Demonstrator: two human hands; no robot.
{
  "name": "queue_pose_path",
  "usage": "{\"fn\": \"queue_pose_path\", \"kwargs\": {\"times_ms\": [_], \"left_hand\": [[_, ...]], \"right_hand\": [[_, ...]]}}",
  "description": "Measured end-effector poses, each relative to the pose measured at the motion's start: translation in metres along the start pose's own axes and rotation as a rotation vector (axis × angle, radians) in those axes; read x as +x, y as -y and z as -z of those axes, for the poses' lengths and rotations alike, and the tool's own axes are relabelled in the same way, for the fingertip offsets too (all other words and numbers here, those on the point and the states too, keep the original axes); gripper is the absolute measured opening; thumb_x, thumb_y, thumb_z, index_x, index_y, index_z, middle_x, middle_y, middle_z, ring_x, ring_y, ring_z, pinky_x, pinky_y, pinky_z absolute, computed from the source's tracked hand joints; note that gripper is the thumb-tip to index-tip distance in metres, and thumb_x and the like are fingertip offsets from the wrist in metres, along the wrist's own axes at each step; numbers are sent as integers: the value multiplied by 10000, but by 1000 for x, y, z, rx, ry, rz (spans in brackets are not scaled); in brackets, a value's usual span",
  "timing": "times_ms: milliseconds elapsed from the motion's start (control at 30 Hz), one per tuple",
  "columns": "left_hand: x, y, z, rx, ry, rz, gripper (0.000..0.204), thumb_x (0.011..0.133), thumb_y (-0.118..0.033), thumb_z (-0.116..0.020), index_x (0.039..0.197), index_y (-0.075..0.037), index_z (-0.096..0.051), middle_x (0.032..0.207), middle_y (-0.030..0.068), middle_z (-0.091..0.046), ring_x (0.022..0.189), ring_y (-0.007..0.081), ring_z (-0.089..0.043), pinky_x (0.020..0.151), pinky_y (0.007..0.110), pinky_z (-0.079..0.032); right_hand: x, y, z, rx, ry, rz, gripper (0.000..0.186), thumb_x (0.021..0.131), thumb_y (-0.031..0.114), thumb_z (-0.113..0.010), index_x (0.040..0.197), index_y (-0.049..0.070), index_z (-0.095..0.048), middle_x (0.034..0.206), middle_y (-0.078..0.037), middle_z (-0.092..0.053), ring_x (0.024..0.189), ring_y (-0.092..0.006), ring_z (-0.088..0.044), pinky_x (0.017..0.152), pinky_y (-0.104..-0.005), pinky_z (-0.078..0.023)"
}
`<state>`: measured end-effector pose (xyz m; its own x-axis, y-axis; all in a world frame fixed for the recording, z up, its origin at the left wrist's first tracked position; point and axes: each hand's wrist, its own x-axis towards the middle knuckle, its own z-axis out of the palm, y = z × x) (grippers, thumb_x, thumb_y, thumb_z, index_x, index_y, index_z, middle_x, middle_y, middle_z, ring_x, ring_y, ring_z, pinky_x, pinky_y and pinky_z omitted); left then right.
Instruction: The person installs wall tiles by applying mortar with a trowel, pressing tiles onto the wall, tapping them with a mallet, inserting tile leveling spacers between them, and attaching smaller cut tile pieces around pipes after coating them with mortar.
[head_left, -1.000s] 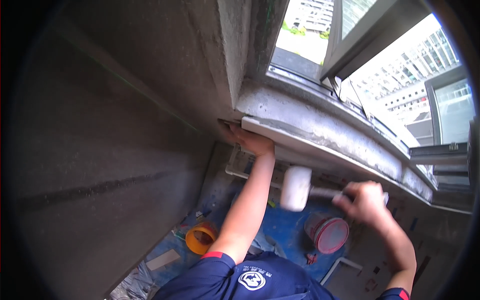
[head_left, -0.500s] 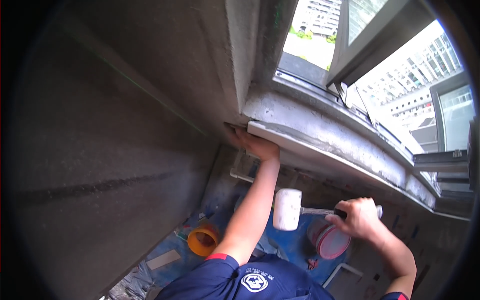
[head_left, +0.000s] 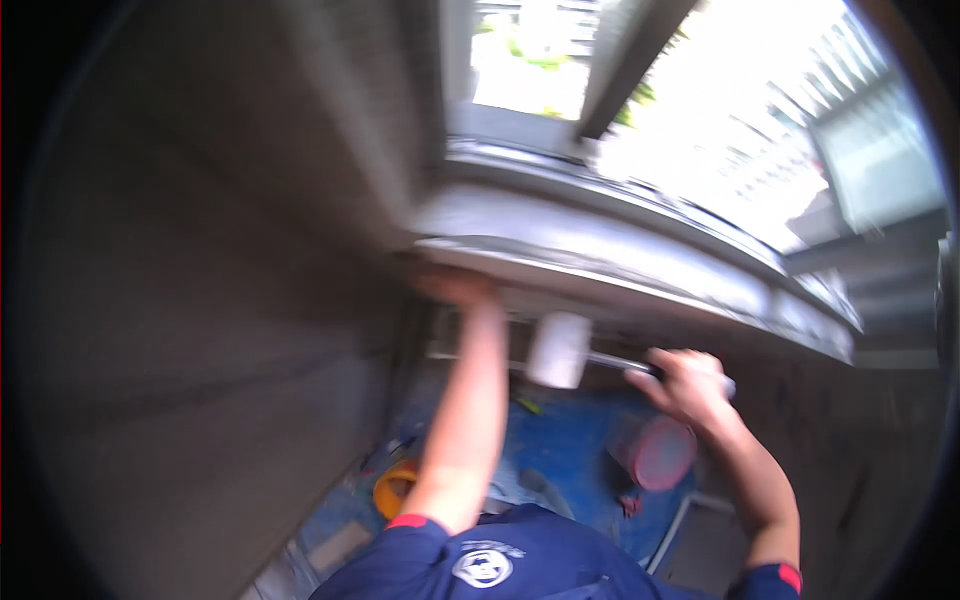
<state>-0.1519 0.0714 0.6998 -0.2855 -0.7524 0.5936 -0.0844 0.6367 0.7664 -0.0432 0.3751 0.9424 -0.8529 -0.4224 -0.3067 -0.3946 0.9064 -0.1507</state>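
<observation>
A white-headed mallet [head_left: 560,350] with a metal shaft and a dark grip hangs just below the window sill. My right hand [head_left: 690,385] is wrapped round its handle, near the end. To the left, my left hand [head_left: 455,285] lies stretched out against the front of a pale panel [head_left: 600,296] at the sill's edge, close to the wall corner. Blur smears its fingers, but no tool shows in it. Between the mallet head and the panel, I cannot tell whether there is contact.
A dark grey wall [head_left: 220,300] rises at the left. Window frames [head_left: 640,70] stand beyond the sill [head_left: 600,235]. Below are a blue floor covering [head_left: 570,440], a pinkish-lidded bucket [head_left: 662,453], a yellow bucket [head_left: 392,490] and a pale pipe frame [head_left: 672,530].
The whole view has shifted and blurred. My right hand has raised the mallet, bringing its head nearer the panel. My left hand stays at the panel's corner end.
</observation>
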Motion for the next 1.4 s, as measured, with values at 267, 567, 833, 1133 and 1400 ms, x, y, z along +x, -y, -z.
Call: {"fn": "queue_pose_path", "kwargs": {"times_ms": [267, 567, 833, 1133, 1400], "left_hand": [[23, -114, 55, -428, -31, 809, 656, 1052, -439, -284, 1477, 60, -269, 1491, 337, -285, 1362, 426, -343, 1147, 505, -257], [-39, -201, 18, -652, -93, 199, 856, 1016, -587, -258, 1439, 153, -182, 1424, 350, -288, 1282, 360, -427, 1068, 449, -376], [-43, -200, 14, -623, -105, 251, 796, 1023, -580, -250, 1489, 55, -134, 1463, 260, -200, 1333, 311, -338, 1102, 456, -325], [-62, -130, 14, -234, 7, -108, 779, 1056, -501, -174, 1504, 111, 2, 1545, 352, 28, 1444, 459, -72, 1177, 537, -84], [-59, -35, 15, -37, 176, -753, 828, 1008, -491, -240, 1502, 113, 39, 1520, 430, 35, 1414, 596, 27, 1130, 666, -51]], "right_hand": [[-93, -14, -59, 106, 176, -241, 483, 879, 543, -601, 831, 70, -687, 718, -164, -692, 707, -352, -692, 672, -454, -549], [-82, -35, -60, -15, 378, -45, 389, 767, 461, -718, 762, 72, -728, 748, -116, -718, 749, -296, -718, 691, -401, -552], [-38, -86, -25, 11, 273, -189, 383, 750, 468, -736, 723, 86, -735, 769, -127, -720, 776, -295, -716, 691, -400, -548], [-94, -21, -168, 444, 79, -536, 465, 821, 520, -670, 791, 58, -701, 745, -185, -690, 750, -371, -683, 687, -476, -531], [-135, -21, -283, 564, 238, -533, 595, 803, 625, -652, 1004, 67, -696, 844, -181, -708, 859, -377, -684, 771, -476, -533]]}}
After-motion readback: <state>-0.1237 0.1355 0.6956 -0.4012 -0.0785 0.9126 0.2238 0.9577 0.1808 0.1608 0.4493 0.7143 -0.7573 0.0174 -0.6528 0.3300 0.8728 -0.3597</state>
